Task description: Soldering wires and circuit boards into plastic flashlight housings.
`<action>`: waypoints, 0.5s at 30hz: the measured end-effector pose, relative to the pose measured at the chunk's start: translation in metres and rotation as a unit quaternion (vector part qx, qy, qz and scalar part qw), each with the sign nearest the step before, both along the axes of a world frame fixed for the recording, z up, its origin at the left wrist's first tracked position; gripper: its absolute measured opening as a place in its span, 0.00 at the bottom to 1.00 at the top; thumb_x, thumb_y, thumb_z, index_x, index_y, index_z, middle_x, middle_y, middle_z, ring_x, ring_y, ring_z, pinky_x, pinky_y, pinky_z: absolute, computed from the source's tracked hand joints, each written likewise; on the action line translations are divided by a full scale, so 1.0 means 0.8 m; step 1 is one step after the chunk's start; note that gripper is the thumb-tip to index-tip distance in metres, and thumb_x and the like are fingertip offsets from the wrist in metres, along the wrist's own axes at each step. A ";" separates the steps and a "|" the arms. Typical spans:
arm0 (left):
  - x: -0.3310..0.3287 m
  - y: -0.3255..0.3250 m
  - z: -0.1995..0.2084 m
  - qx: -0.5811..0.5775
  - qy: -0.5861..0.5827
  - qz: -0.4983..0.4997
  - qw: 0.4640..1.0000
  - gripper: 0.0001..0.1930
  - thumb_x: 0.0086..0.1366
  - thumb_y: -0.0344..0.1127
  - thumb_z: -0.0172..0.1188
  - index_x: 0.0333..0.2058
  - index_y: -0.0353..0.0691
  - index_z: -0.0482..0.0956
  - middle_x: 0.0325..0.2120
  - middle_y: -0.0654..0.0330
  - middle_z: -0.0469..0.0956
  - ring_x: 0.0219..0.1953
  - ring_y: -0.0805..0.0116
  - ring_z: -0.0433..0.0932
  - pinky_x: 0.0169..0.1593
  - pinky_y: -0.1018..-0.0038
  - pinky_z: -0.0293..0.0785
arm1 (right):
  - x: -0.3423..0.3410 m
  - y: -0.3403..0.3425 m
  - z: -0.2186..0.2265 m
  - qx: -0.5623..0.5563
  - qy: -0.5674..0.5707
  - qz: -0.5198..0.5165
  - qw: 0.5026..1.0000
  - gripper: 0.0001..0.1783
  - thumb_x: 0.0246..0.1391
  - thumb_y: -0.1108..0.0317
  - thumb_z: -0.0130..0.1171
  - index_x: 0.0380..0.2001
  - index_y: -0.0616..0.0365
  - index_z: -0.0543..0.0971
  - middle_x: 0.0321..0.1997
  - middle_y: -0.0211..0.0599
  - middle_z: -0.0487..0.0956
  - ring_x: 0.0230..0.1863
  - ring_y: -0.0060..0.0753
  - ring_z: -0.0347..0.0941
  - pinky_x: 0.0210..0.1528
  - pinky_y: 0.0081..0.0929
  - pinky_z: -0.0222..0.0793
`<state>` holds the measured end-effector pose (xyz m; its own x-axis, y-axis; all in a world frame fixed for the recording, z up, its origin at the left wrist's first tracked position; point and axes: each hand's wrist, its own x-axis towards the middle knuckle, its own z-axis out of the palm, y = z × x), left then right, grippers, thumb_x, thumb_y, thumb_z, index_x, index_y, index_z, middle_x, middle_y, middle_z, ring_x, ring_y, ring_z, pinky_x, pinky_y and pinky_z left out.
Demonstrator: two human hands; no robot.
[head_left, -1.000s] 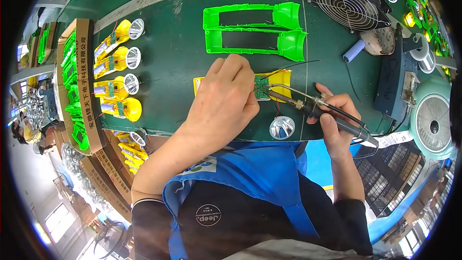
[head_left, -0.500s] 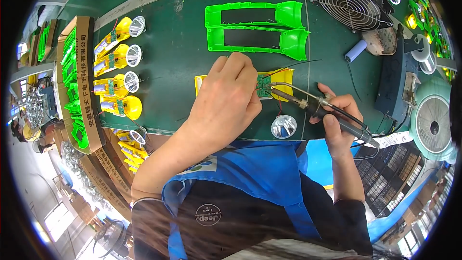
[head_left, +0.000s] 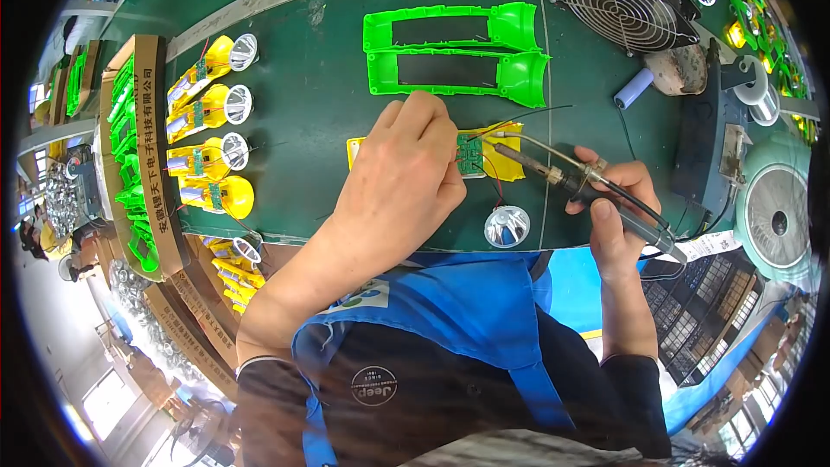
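Observation:
My left hand (head_left: pixel 402 177) is closed with its fingertips bent down over a yellow flashlight housing half (head_left: pixel 512 164). Whatever those fingers pinch is hidden beneath them. A small green circuit board (head_left: pixel 470 156) lies in the housing, right beside the fingertips. In my right hand (head_left: pixel 618 207) is a soldering iron (head_left: pixel 562 182) with a thin metal guide tube fixed alongside. Its tip hovers over the yellow housing, just right of the board. Thin red and black wires run from the board. A silver reflector cup (head_left: pixel 507 227) rests near the table's front edge, with a red wire leading to it.
Two green housing halves (head_left: pixel 458 73) lie beyond my hands. At left, several yellow housings (head_left: pixel 201 112) with reflectors stand in a row beside a cardboard box (head_left: pixel 149 147) of green parts. A black fan (head_left: pixel 627 4), purple battery cell (head_left: pixel 634 88) and solder spool (head_left: pixel 761 91) are at right.
The soldering iron's tip has drawn back to the right, off the circuit board. My left hand stays in nearly the same place; the whole view has shifted slightly.

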<state>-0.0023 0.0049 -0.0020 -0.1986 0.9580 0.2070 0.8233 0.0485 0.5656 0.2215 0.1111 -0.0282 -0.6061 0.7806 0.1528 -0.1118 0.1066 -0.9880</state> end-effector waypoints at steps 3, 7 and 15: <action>-0.001 -0.001 0.000 -0.004 0.001 -0.002 1.000 0.10 0.43 0.19 0.60 0.24 0.35 0.68 0.33 0.55 0.71 0.35 0.53 0.73 0.36 0.63 0.71 | -0.003 0.002 0.001 0.016 -0.019 0.017 1.000 0.11 0.53 0.67 0.59 0.35 0.61 0.71 0.23 0.33 0.77 0.29 0.23 0.77 0.63 0.51 0.56; -0.004 0.000 0.002 -0.016 0.002 -0.020 1.000 0.09 0.44 0.20 0.58 0.25 0.33 0.69 0.33 0.53 0.70 0.35 0.53 0.72 0.38 0.63 0.71 | -0.004 0.003 0.000 0.011 -0.023 -0.008 1.000 0.14 0.53 0.67 0.61 0.37 0.62 0.70 0.26 0.35 0.78 0.33 0.23 0.77 0.59 0.42 0.64; -0.045 -0.016 0.017 -0.091 -0.089 -0.075 0.989 0.09 0.47 0.22 0.61 0.27 0.37 0.70 0.32 0.55 0.73 0.32 0.58 0.74 0.35 0.66 0.72 | -0.007 0.017 0.020 0.065 0.040 -0.018 0.997 0.19 0.54 0.67 0.61 0.42 0.65 0.66 0.33 0.43 0.76 0.33 0.29 0.77 0.36 0.24 0.75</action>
<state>-0.0384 -0.0081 0.0118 -0.0689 0.9976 0.0022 0.7168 0.0480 0.6956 0.2162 0.1248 -0.0121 -0.5599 0.7723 0.3002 -0.1828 0.2383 -0.9538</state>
